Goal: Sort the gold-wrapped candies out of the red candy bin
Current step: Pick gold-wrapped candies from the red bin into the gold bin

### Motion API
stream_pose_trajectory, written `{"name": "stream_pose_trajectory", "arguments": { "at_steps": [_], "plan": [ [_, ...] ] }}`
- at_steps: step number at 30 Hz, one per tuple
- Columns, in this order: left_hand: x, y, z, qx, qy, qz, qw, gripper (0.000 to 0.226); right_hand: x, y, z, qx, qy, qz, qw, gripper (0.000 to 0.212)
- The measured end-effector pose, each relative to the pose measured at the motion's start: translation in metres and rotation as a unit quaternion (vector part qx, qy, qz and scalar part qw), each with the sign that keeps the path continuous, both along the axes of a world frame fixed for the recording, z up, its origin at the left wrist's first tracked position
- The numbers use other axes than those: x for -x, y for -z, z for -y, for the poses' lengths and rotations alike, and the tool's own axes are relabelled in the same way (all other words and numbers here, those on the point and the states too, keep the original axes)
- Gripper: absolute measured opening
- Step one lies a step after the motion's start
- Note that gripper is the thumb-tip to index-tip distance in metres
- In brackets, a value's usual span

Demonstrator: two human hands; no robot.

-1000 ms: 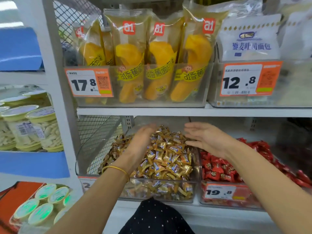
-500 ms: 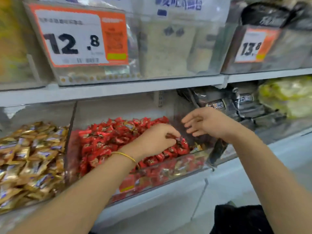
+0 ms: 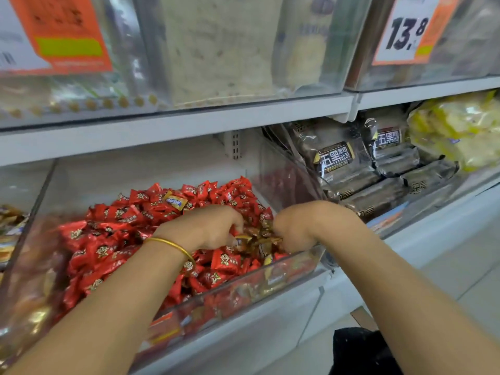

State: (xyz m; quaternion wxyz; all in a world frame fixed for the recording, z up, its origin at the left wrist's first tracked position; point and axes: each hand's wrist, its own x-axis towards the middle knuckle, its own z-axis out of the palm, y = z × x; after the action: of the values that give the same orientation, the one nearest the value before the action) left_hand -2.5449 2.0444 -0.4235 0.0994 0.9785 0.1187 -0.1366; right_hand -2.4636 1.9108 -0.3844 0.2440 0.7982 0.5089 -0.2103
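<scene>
A clear plastic bin (image 3: 270,277) on the lower shelf is heaped with red-wrapped candies (image 3: 108,239). Near its right front corner lies a cluster of gold-wrapped candies (image 3: 259,236). My left hand (image 3: 213,226), with a gold bangle on the wrist, and my right hand (image 3: 300,226) are both dug into that cluster, fingers curled down around gold wrappers. One more gold-wrapped candy (image 3: 174,201) lies on top of the red heap, farther back.
The gold candy bin (image 3: 8,226) shows at the far left edge. Dark bread packs (image 3: 351,169) and yellow bags (image 3: 454,125) fill the bins to the right. The upper shelf edge (image 3: 189,123) hangs low over the bins, with orange price tags (image 3: 405,31).
The view has swung from the gold candy bin to the red bin and closed in. Both hands have dropped into the red bin's right front corner and closed on gold wrappers.
</scene>
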Motion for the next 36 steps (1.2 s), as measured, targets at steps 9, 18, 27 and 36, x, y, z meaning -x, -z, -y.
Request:
{"name": "stream_pose_trajectory", "arguments": {
  "at_steps": [9,18,27,36],
  "plan": [
    [0.012,-0.009,-0.017,-0.008,-0.043,0.001,0.999,0.028,-0.010,0.016,-0.002,-0.135,0.069,-0.217,0.964,0.042],
    [0.001,-0.009,0.000,0.055,0.003,0.048,0.997,0.040,-0.012,0.040,-0.014,-0.242,0.083,-0.172,0.951,0.053],
    [-0.006,0.003,-0.001,0.017,-0.026,-0.005,1.000,0.035,-0.021,0.044,-0.015,-0.363,0.135,-0.227,0.894,0.030],
    [0.005,-0.006,-0.012,0.075,-0.061,0.020,0.995,0.023,-0.007,0.045,-0.027,-0.252,0.059,-0.199,0.945,0.042]
  ]
}}
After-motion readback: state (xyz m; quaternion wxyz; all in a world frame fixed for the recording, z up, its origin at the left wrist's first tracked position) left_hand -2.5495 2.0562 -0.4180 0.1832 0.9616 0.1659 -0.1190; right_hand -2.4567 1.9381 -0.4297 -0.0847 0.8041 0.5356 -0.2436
